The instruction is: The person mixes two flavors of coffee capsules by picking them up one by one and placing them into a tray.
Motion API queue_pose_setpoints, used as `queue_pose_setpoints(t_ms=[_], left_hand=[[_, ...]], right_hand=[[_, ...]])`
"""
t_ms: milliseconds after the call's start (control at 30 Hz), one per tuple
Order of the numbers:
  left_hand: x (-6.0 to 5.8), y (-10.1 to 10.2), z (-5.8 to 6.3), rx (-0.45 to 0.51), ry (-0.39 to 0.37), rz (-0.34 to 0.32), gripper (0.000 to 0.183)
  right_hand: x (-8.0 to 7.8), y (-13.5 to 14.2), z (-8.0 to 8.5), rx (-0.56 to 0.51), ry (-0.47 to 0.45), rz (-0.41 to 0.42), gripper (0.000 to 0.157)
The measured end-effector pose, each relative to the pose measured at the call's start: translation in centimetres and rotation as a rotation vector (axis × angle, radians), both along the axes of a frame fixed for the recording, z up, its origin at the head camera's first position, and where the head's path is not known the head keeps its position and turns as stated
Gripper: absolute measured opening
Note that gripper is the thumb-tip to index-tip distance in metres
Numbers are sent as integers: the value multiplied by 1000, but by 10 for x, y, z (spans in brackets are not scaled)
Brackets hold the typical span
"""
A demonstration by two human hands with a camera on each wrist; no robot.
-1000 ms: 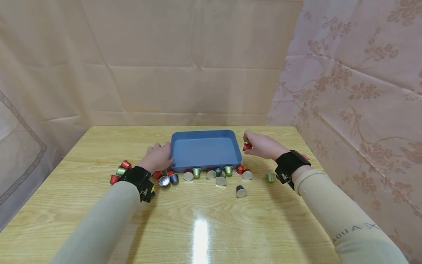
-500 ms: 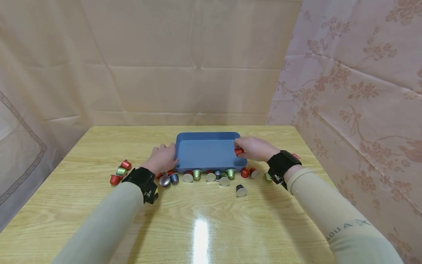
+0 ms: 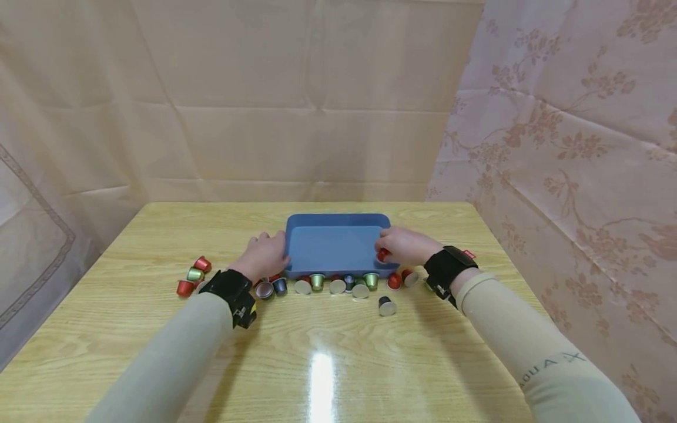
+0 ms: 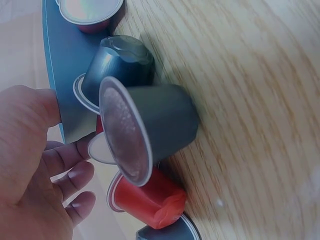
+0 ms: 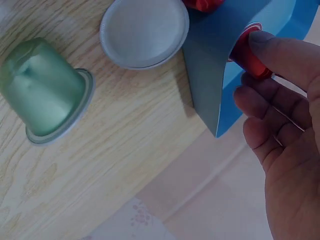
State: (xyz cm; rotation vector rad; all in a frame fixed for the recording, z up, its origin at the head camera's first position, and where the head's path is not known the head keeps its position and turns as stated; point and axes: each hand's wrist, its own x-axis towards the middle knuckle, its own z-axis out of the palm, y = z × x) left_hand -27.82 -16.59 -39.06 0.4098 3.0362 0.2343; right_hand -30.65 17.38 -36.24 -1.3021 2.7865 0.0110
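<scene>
My right hand pinches a red coffee capsule between thumb and fingers, at the right end of a blue tray. In the right wrist view the capsule hangs just inside the tray's wall. My left hand holds the tray's left end; the left wrist view has the thumb at the rim and fingertips at the end wall. Several capsules line the tray's front, among them a dark one, a red one and a green one.
A small group of red and green capsules lies at the left. One dark capsule with a pale lid lies apart in front. Another green capsule sits near my right wrist. Beige cloth hangs behind the wooden table.
The tray has slid right and slightly nearer, my left hand moving with it. My right hand has brought the red capsule left and down into the tray's right end. Some front capsules shifted right.
</scene>
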Motion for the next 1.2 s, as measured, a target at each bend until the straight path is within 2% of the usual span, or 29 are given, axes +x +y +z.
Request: queue_pose_setpoints(t_ms=[367, 600, 767, 1067, 1200], left_hand=[[1, 3, -1, 5, 4, -6, 59], [0, 5, -1, 29, -32, -8, 65], [2, 6, 2, 35, -40, -14, 64], [5, 9, 5, 22, -50, -33, 65], [4, 10, 5, 29, -44, -13, 60]], right_hand=[[0, -2, -5, 101, 12, 25, 8], [-1, -3, -6, 144, -72, -25, 6], [-5, -4, -4, 176, -110, -25, 6], [-7, -10, 5, 249, -230, -74, 13], [-8, -12, 8, 285, -264, -80, 17]])
